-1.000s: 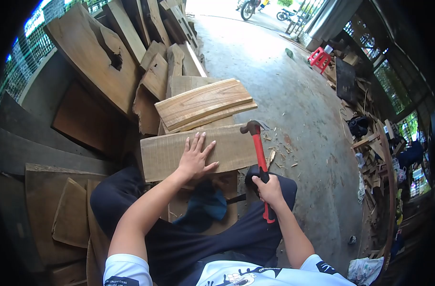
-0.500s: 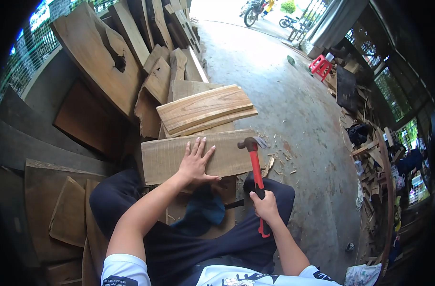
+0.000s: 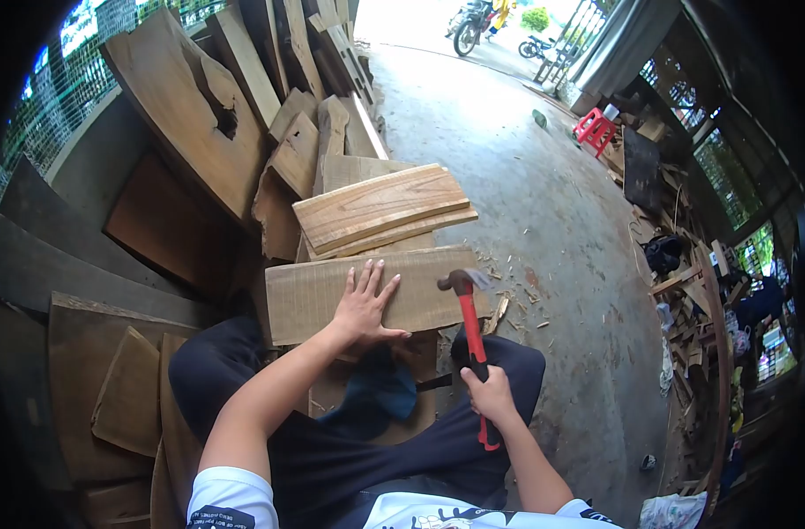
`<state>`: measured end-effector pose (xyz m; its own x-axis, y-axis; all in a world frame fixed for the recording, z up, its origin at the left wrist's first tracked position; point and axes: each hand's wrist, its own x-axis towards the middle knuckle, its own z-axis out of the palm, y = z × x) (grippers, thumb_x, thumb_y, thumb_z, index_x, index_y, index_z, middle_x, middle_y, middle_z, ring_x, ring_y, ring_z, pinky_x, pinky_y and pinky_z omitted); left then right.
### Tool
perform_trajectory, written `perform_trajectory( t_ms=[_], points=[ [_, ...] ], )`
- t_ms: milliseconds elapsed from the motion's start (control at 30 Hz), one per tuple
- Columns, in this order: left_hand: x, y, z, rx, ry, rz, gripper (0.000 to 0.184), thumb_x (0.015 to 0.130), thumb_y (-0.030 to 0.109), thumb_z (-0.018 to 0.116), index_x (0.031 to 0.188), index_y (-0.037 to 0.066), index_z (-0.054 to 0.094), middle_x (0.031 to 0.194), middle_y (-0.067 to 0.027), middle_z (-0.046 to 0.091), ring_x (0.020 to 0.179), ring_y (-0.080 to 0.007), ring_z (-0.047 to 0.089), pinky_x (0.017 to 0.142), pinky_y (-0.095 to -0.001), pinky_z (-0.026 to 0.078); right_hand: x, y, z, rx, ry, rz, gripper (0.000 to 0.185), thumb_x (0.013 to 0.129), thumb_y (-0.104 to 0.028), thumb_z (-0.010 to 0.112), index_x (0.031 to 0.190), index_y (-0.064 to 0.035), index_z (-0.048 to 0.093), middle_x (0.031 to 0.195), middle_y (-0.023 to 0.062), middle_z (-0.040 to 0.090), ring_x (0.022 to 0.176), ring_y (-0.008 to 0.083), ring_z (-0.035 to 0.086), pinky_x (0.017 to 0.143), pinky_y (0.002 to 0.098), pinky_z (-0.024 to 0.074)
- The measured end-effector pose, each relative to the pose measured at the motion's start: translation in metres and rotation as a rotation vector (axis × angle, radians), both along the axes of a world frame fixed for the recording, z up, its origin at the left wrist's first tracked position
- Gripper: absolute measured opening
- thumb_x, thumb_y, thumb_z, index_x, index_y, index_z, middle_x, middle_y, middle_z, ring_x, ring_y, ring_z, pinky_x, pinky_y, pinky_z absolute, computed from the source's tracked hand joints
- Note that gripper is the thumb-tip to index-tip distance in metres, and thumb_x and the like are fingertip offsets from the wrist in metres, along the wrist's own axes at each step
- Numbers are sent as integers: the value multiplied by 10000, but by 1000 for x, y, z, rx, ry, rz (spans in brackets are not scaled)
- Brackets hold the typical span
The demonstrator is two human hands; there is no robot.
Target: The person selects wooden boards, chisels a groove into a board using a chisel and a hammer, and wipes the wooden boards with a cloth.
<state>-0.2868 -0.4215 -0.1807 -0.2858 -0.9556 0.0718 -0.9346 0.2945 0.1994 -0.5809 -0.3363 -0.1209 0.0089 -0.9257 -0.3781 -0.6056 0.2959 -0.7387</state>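
Note:
A wide wooden board (image 3: pixel 310 304) lies crosswise in front of my knees. My left hand (image 3: pixel 365 309) rests flat on its middle with the fingers spread. My right hand (image 3: pixel 491 394) is wrapped round the handle of a claw hammer (image 3: pixel 471 322), which has a red and black grip. The hammer's head is over the right end of the board; whether it touches the wood I cannot tell. Just beyond the board, lighter planks (image 3: pixel 385 207) lie stacked on one another.
Large wood slabs (image 3: pixel 178 106) lean along the left side. Wood chips (image 3: pixel 521 295) litter the concrete floor (image 3: pixel 588 264) on the right. A red stool (image 3: pixel 595 130) stands farther back, near scrap wood piled along the right side. Motorbikes (image 3: pixel 473 26) are at the far opening.
The hammer and my right hand have moved slightly down, towards me. My left hand stays flat on the board. The whole view has shifted a little.

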Motion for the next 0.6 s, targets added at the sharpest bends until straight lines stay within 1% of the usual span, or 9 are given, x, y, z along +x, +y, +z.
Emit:
perform_trajectory(
  t_ms=[33,67,167,233,300,367,467,500,600],
  points=[
    [0,-1,-1,2,-2,-1,1231,654,898,485,1548,101,199,1590,-249,112,1486,-403,39,1170,-590,23,0,2,-13,50,7,-17,338,934,-217,640,690,-59,466,545,9,487,408,114,480,373,286,384],
    [-1,0,-1,-3,-2,2,1231,654,898,485,1548,101,199,1590,-249,112,1486,-403,39,1170,-590,23,7,5,-4,166,-5,-36,326,932,-214,639,697,-57,476,554,16,496,410,117,485,371,285,385],
    [-1,1,-2,-30,6,-5,1274,642,900,495,1534,39,204,1588,-250,123,1486,-400,48,1169,-590,25,12,9,-4,200,16,-20,306,929,-204,637,708,-50,492,561,22,501,411,120,489,376,285,392],
    [1,2,-6,-33,13,-5,1265,646,897,495,1531,38,216,1586,-252,132,1484,-401,59,1166,-598,35,14,10,1,193,15,-18,288,927,-202,635,722,-42,509,563,26,504,415,122,493,383,291,399],
    [-1,1,-4,-52,18,-10,1255,650,894,496,1528,38,228,1583,-253,141,1483,-403,71,1162,-606,44,13,7,0,180,78,3,333,898,-256,654,707,-1,559,551,84,583,462,190,604,457,351,473],
    [-4,8,-1,-32,10,34,1231,663,882,499,1523,39,245,1576,-263,156,1476,-416,91,1151,-628,72,14,6,5,189,51,-1,334,902,-252,651,701,-5,551,546,80,579,462,185,602,455,349,473],
    [-10,29,10,-11,-73,1,1112,694,680,681,1521,65,262,1562,-277,175,1461,-457,112,1140,-640,129,10,9,1,235,-32,-2,324,910,-240,643,702,-16,535,546,67,565,458,169,588,442,335,467],
    [-9,31,4,-56,-75,-11,1035,709,528,741,1518,81,275,1554,-273,205,1450,-464,153,1135,-641,157,10,9,-3,256,-94,-6,314,915,-231,640,711,-22,526,550,57,555,455,158,576,432,323,461],
    [-9,26,-6,-137,-194,-15,1014,757,547,706,1529,87,237,1551,-275,209,1443,-467,179,1125,-646,180,14,12,-1,303,-249,-36,286,926,-204,630,732,-42,496,564,34,526,443,132,539,410,295,444]
  ],
)
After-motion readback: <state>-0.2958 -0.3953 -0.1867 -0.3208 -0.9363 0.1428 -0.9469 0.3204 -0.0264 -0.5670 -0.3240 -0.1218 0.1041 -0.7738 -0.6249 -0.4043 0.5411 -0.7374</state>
